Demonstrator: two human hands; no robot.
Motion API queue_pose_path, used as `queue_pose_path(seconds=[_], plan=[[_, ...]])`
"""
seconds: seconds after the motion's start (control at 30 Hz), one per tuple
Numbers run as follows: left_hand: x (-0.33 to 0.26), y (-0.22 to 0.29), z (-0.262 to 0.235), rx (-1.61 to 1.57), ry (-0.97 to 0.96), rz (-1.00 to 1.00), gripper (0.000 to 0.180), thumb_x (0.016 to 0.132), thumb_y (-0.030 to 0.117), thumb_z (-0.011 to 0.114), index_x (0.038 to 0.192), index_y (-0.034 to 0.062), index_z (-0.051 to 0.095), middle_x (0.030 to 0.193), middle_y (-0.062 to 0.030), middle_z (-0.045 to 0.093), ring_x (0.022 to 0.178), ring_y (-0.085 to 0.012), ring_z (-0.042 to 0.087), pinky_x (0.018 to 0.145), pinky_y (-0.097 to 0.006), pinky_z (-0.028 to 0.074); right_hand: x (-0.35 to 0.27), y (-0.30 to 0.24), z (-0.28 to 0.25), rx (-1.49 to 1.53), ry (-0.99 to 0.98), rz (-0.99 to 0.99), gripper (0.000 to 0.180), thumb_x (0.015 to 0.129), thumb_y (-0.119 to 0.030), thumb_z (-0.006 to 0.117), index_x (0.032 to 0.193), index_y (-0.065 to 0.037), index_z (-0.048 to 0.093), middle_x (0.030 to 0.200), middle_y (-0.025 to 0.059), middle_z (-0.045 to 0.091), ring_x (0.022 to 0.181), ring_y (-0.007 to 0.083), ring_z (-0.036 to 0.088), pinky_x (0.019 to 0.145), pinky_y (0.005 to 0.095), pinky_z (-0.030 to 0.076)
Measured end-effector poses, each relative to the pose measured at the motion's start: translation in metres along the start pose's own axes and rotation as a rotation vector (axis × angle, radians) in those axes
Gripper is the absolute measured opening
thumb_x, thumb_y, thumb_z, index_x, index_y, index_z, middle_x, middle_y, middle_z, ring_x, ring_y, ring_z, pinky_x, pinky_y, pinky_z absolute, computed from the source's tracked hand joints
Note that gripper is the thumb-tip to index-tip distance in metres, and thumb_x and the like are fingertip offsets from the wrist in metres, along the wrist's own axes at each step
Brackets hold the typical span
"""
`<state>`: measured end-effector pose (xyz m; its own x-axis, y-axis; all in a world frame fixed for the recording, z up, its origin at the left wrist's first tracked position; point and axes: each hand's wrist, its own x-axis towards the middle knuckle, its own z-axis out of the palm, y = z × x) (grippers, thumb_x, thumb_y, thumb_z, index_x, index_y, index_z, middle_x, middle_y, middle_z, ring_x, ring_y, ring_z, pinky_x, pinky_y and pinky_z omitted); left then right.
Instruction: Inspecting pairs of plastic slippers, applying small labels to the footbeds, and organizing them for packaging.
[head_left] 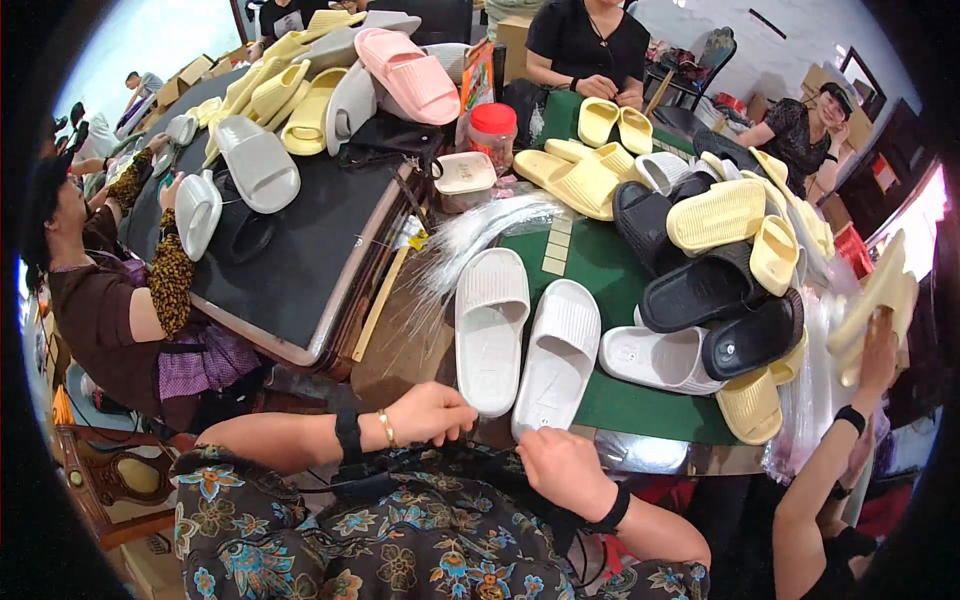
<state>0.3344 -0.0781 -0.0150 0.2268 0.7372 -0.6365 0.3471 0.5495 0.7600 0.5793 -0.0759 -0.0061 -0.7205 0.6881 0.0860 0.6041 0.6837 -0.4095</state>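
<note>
Two white slide slippers lie side by side in front of me, toes pointing away: a left one (489, 345) and a right one (556, 360). My left hand (430, 412) is closed in a pinch beside the heel of the left slipper. Curled fingers of my right hand (565, 468) come up against the heel of the right slipper. What either hand pinches, if anything, is too small to make out. A bundle of thin clear plastic strands (490, 240) spreads out just beyond the left slipper.
Black, yellow and white slippers (715, 215) pile up on the green table (610, 400) at right. Across the dark table (300, 270) lie more slippers. A red-lidded jar (492, 135) stands behind. Co-workers sit around; one's hand (880, 345) holds cream slippers at right.
</note>
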Motion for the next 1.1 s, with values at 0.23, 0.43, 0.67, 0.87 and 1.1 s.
queue_pose_path(seconds=[0.23, 0.43, 0.67, 0.87, 1.1], plan=[[-0.005, -0.003, 0.002, -0.048, -0.02, -0.1, 0.032, 0.093, 0.031, 0.059, 0.083, 0.0016, 0.066, 0.066, -0.0013, 0.061, 0.049, -0.0077, 0.054, 0.042, -0.022, 0.041, 0.006, 0.008, -0.004, 0.016, -0.026, 0.025, 0.016, 0.086, -0.018, 0.059, 0.078, -0.004, 0.059, 0.071, 0.0132, 0.062, 0.067, 0.0311, 0.064, 0.058, 0.0411, 0.053], [0.043, 0.024, -0.012, -0.198, 0.018, -0.072, 0.03, 0.094, 0.029, 0.056, 0.087, 0.0008, 0.063, 0.069, -0.004, 0.061, 0.054, -0.0106, 0.054, 0.045, -0.025, 0.041, 0.038, 0.052, 0.009, -0.075, 0.029, 0.13, 0.02, 0.09, -0.023, 0.053, 0.081, -0.006, 0.06, 0.078, 0.014, 0.064, 0.071, 0.0325, 0.064, 0.062, 0.0442, 0.053], [0.072, 0.049, -0.023, 0.162, 0.27, 0.21, 0.036, 0.093, 0.031, 0.057, 0.081, -0.0014, 0.066, 0.062, -0.0072, 0.06, 0.051, -0.0167, 0.058, 0.046, -0.033, 0.045, 0.053, 0.069, 0.02, 0.015, 0.2, 0.252, 0.018, 0.089, -0.016, 0.055, 0.101, -0.002, 0.054, 0.092, 0.0169, 0.058, 0.083, 0.0357, 0.062, 0.067, 0.0458, 0.052], [0.072, 0.039, -0.027, 0.938, 0.664, 0.609, 0.035, 0.081, 0.037, 0.069, 0.07, 0.0046, 0.062, 0.07, -0.0135, 0.064, 0.064, -0.033, 0.063, 0.055, -0.042, 0.049, 0.046, 0.068, 0.015, 0.081, 0.283, 0.215, 0.026, 0.089, -0.014, 0.054, 0.112, -0.003, 0.053, 0.096, 0.0165, 0.056, 0.086, 0.0355, 0.061, 0.07, 0.0437, 0.052], [0.065, 0.041, -0.029, 0.967, 0.778, 0.911, 0.054, 0.072, 0.032, 0.077, 0.113, 0.0043, 0.055, 0.12, -0.0147, 0.055, 0.109, -0.0349, 0.052, 0.089, -0.044, 0.042, 0.037, 0.065, 0.013, 0.012, 0.279, 0.251, 0.036, 0.084, -0.014, 0.06, 0.118, -0.004, 0.053, 0.102, 0.0137, 0.056, 0.091, 0.0314, 0.06, 0.075, 0.0383, 0.051]])
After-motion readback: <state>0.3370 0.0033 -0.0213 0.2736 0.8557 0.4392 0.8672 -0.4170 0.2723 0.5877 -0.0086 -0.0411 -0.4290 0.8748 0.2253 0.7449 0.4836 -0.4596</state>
